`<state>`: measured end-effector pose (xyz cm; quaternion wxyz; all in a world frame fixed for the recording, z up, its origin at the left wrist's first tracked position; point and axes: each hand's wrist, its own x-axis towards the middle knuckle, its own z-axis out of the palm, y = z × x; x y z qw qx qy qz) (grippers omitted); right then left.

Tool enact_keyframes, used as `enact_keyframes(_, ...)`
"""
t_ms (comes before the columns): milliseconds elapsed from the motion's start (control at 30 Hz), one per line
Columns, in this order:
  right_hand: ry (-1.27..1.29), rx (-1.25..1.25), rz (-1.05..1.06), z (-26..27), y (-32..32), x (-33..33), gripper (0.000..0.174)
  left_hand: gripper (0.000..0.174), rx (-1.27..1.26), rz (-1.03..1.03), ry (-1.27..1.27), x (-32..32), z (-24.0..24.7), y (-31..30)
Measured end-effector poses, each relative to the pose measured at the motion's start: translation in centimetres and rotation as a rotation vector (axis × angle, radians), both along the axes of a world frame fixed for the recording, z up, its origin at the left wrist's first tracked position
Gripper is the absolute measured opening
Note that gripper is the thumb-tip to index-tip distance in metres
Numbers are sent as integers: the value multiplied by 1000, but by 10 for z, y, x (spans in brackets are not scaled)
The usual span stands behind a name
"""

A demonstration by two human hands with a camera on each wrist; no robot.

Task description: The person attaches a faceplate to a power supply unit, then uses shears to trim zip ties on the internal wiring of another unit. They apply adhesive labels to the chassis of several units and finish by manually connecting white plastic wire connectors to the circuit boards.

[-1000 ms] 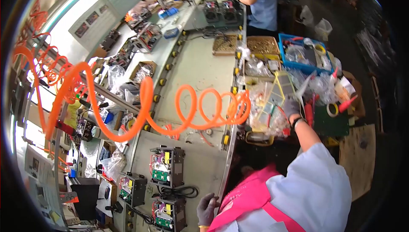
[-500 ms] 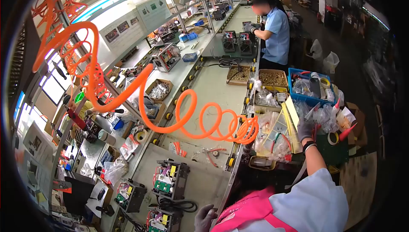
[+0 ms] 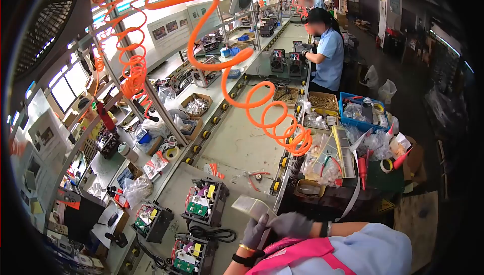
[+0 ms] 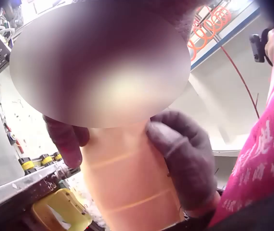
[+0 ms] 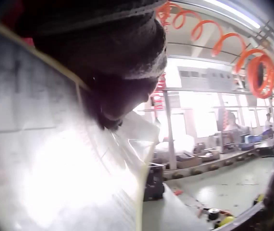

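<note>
Left hand (image 3: pixel 253 233) and right hand (image 3: pixel 293 224) both pinch the sheet (image 3: pixel 250 206), bottom centre of the head view. Risk: gloved grip is poor, so the flimsy sheet may crease or slip onto the wired units (image 3: pixel 204 202).

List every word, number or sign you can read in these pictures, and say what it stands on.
No text can be read clearly.
White characters on the pink apron: cut off, blurred.
Print on the wall posters: too small.
Faint print on the sheet: blurred.
</note>
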<state>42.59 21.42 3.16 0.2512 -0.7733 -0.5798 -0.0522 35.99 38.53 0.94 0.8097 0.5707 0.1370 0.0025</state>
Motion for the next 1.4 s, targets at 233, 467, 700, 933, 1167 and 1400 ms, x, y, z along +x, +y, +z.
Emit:
enact_keyframes(233, -275, 269, -96, 35, 48, -23, 43, 22, 690, 104, -153, -40, -16, 43)
enact_keyframes(467, 270, 213, -28, 35, 58, -17, 43, 24, 594, -168, -249, -65, 0, 72)
enact_keyframes(700, -203, 227, -173, 58, 79, -36, 64, 67, 1206, 380, -161, -76, 39, 59)
enact_keyframes(933, 221, 412, 120, 52, 100, -42, 63, 67, 789, 329, -243, -85, 38, 65)
enact_keyframes(1167, 52, 286, -70, 39, 102, -32, 38, 30, 359, 316, -160, -102, 37, 62)
enact_keyframes(1400, 693, 197, 351, 26, 114, -31, 42, 26, 465, 420, -101, -104, 50, 55)
